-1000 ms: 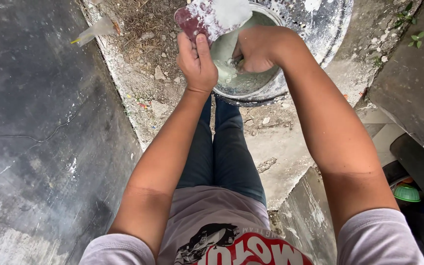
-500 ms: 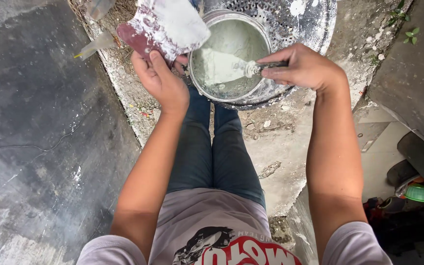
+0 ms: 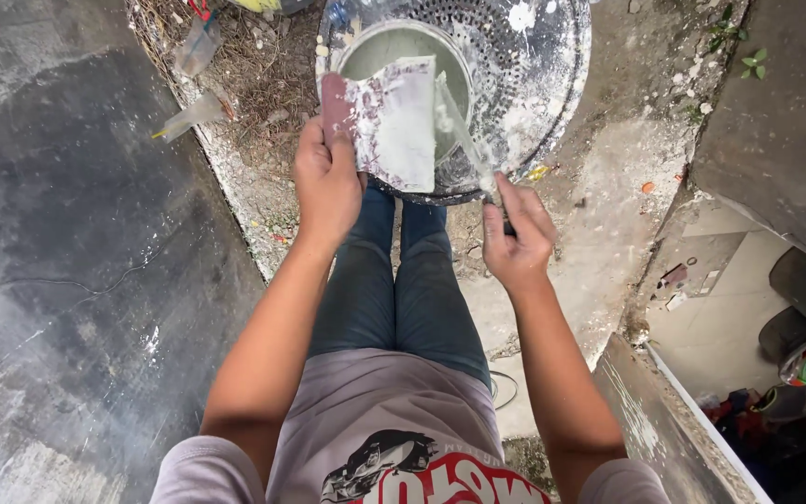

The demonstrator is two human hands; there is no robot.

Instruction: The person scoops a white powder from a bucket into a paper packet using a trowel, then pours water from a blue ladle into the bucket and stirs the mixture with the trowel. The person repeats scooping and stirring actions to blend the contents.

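The left hand (image 3: 326,182) holds a flat board (image 3: 392,121) by its reddish edge, grip closed on it, the face coated with white paste and tilted over the near rim of the pail (image 3: 403,70). The pail, with pale paste inside, sits in a perforated metal dish (image 3: 534,84) on the rough ground. The right hand (image 3: 515,238) is just nearer than the dish's near edge, grip closed on the handle of a putty knife (image 3: 464,131) whose blade reaches up beside the board, over the pail. To do this well, I judge the board should stay level enough that the paste does not slide off, and stay above the pail so that drips fall back in. The knife should meet the board at a shallow angle and draw the paste in one smooth pass, with the blade edge flat to the face. Left of the pail lie dry litter and small plastic bags (image 3: 196,47) on the ground, so keeping both tools over the pail avoids picking up grit.
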